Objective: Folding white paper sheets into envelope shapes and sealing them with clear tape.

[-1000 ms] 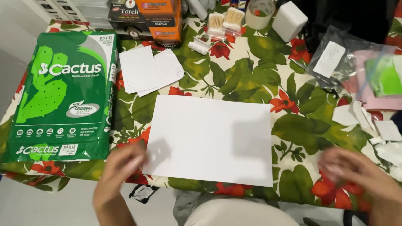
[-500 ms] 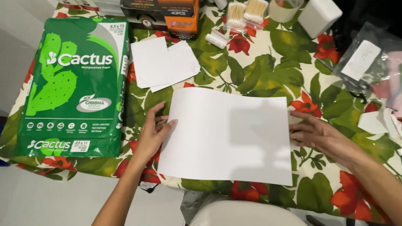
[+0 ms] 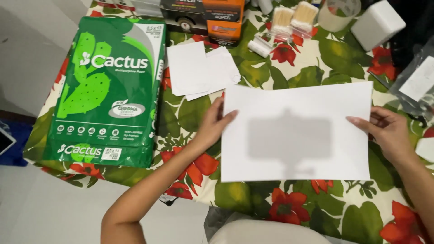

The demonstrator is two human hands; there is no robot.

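A blank white sheet of paper [image 3: 296, 131] lies landscape on a table with a green and red floral cloth [image 3: 266, 74]. My left hand [image 3: 211, 125] grips the sheet's left edge, thumb on top. My right hand [image 3: 384, 131] holds the right edge with fingertips resting on the paper. A dark shadow falls across the sheet's middle.
A green wrapped ream of paper [image 3: 106, 90] lies at the left. Two small white paper pieces [image 3: 201, 70] sit behind the sheet. At the back are an orange and black box [image 3: 221, 16], cotton swab packs [image 3: 294, 18], a tape roll [image 3: 339, 11], a white box [image 3: 377, 22] and clear plastic bags [image 3: 418, 81].
Both hands came up from the table's near edge onto the sheet's left and right edges. The view shifted, so everything sits lower and closer in the frame.
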